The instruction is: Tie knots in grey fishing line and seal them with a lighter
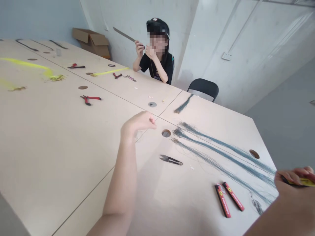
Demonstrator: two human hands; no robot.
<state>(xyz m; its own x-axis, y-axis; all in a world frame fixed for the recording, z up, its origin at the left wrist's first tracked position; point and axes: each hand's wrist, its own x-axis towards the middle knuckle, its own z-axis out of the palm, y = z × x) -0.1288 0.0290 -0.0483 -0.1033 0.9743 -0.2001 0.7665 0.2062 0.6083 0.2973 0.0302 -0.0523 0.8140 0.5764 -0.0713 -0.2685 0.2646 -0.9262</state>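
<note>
My left hand (140,122) hovers above the middle of the table, bent at the wrist, with its fingers curled together. Whatever they may hold is hidden or too thin to see. At the right edge, my right hand (294,179) wraps round a black and yellow object (307,182), partly out of view, whose kind I cannot tell. Several long bundles of blue-grey strands (219,160) stretch across the table towards that hand, with small hooks or loops massed at their far ends. Thread snips (171,160) lie between my hands.
Two red, black-edged pieces (228,200) with white lettering lie near right, beside small metal bits (256,203). Red-handled pliers (90,99) and yellow strands (51,72) lie farther left. A co-worker (157,55) sits opposite, holding a long strip. Round holes (166,133) pierce the table.
</note>
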